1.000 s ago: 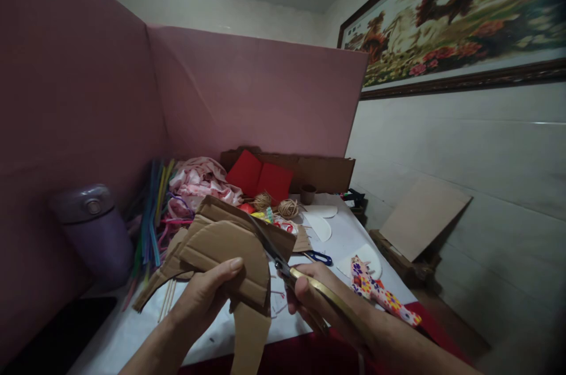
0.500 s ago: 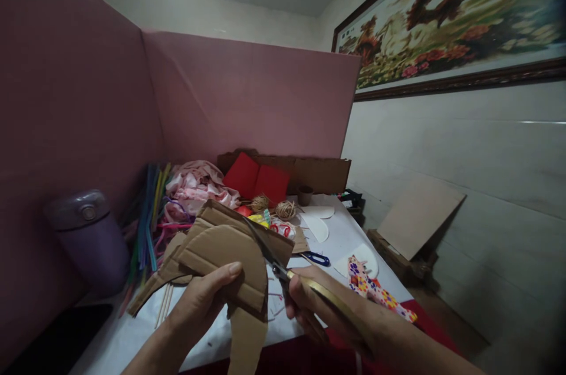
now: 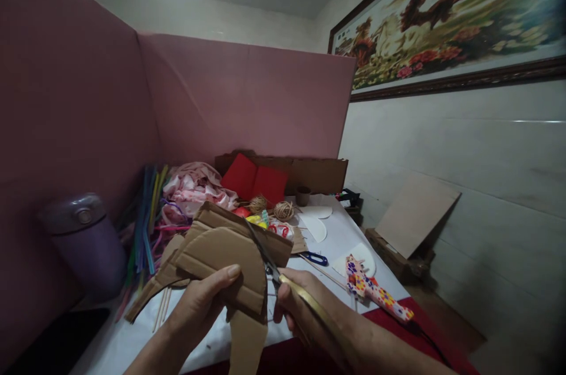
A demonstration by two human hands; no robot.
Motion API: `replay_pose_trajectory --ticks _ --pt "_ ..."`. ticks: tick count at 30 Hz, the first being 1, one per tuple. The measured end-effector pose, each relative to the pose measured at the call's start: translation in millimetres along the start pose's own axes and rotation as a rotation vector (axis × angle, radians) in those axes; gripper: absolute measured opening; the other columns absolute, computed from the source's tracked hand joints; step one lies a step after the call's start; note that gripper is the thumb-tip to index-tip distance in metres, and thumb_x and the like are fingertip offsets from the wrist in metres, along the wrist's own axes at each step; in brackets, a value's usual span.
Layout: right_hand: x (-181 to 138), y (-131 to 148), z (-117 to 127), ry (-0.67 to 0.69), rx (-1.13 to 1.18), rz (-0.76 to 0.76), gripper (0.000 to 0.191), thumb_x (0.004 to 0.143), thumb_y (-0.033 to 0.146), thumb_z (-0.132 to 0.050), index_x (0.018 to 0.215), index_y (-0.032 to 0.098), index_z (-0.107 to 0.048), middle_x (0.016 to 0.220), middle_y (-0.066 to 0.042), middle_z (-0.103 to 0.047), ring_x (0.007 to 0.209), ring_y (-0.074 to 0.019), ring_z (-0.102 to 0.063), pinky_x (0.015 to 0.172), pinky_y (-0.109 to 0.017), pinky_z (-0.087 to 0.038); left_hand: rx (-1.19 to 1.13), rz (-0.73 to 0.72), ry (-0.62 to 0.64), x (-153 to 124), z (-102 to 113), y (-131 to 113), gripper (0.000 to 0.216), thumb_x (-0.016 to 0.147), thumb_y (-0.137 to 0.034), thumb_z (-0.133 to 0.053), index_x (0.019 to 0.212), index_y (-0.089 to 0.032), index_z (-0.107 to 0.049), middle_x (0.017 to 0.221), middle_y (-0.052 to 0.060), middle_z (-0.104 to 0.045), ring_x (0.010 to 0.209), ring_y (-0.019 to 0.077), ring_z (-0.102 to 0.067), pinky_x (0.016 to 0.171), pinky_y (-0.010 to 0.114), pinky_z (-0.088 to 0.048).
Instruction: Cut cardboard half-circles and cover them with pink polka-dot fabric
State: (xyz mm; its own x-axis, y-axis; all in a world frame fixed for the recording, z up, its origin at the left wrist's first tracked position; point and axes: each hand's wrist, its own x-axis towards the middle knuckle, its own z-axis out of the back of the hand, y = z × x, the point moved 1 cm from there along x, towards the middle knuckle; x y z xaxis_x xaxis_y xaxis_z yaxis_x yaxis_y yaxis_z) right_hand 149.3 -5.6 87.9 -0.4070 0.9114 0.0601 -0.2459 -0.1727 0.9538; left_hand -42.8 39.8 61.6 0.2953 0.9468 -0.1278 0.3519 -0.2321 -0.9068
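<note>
Left hand (image 3: 198, 304) grips the curved cardboard (image 3: 221, 254), thumb on top, above the table's near edge. Right hand (image 3: 296, 310) is closed round scissors (image 3: 265, 260), whose blades meet the cardboard's edge. The white table (image 3: 345, 233) is cluttered. A pink screen (image 3: 247, 98) stands behind it, and a picture (image 3: 446, 15) hangs on the right wall.

Matt corrugated cardboard (image 3: 221, 257), glossy metal scissors (image 3: 283, 280)

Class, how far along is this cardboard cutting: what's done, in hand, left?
Done: the cardboard piece has a rounded cut edge, and a curved strip hangs below. In hand: the left hand grips it while the right hand works scissors into its right side. Left: the cardboard past the blades looks uncut.
</note>
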Motion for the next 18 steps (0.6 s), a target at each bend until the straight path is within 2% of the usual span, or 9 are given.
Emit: replay_pose_trajectory --ticks 3,7,13,18 --pt "2.1 -6.4 -3.2 -0.049 -0.007 0.030 0.074 0.066 0.087 -0.036 0.072 0.015 -0.054 0.053 0.003 -0.046 0.041 -0.0078 -0.040 0.039 -0.019 -0.031 0.002 0.003 0.041 -2.7 -3.9 -1.8 0.021 0.065 -0.034 -0.074 0.071 -0.013 -0.074 0.064 0.005 -0.069 0.063 0.0193 -0.061 0.062 0.028 -0.050" --pt "-1.3 -6.6 -3.6 -0.068 0.065 0.018 0.076 0.061 0.090 -0.036 0.069 0.016 -0.053 0.047 0.005 -0.041 0.037 -0.0071 -0.035 0.037 -0.019 -0.027 0.023 -0.018 0.051 -4.1 -4.3 -2.4 0.023 0.065 -0.035 -0.074 0.071 -0.013 -0.074 0.065 0.006 -0.070 0.061 0.0195 -0.060 0.057 0.028 -0.049" --pt "0.1 -10.3 2.7 -0.054 -0.013 0.064 0.068 0.062 0.086 -0.045 0.063 0.018 -0.047 0.053 0.005 -0.038 0.047 -0.0081 -0.032 0.042 -0.021 -0.025 0.004 0.008 0.007 -2.1 2.5 1.0 0.021 0.061 -0.034 -0.078 0.070 -0.015 -0.076 0.060 0.003 -0.069 0.060 0.0170 -0.060 0.061 0.026 -0.050" --pt "-3.0 -9.9 7.3 -0.057 0.022 0.082 0.059 0.066 0.075 -0.055 0.065 0.016 -0.052 0.057 0.005 -0.038 0.051 -0.0082 -0.027 0.046 -0.022 -0.024 -0.004 0.042 -0.011 -3.0 3.8 0.6 0.023 0.058 -0.034 -0.080 0.070 -0.014 -0.076 0.067 0.005 -0.073 0.066 0.0184 -0.062 0.063 0.026 -0.050"
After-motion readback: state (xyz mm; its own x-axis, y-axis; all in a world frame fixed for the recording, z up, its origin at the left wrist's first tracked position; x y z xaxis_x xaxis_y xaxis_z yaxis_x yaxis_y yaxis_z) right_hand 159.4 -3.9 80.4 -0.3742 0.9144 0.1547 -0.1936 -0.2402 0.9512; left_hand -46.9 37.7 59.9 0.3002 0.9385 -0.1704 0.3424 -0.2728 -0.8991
